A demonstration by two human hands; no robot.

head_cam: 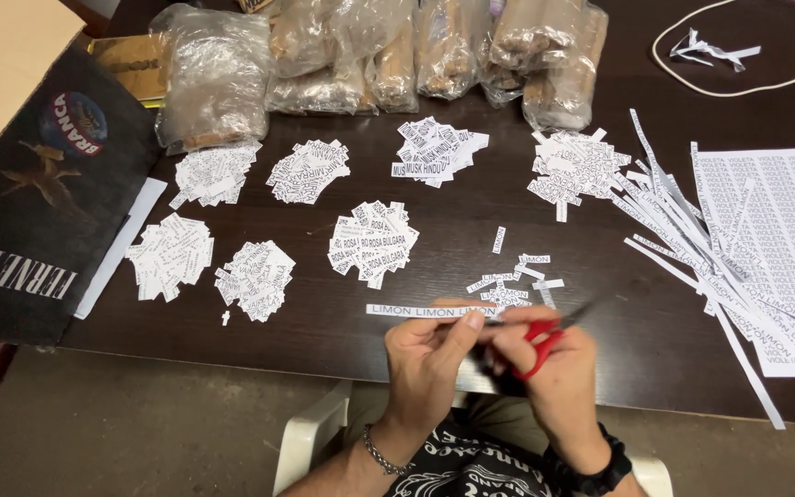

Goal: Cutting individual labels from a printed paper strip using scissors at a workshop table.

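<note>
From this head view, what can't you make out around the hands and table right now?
- Scissors: blades motion-blurred, so open or closed unclear; handles mostly covered by the right hand.
- Paper strip: its right end hidden behind the left hand.
- Bags: tops cut by the upper edge; contents hazy through plastic.
- Printed sheet: cut by the right edge.

**One view, from our own head, looking down**

We have a single camera, worn on the head and tilted steeply down over the dark table (471, 262). It faces away from our body: our lap sits at the bottom edge, the far side of the table at the top. It is close; our hands fill the lower centre. No second view overlaps it.
</note>
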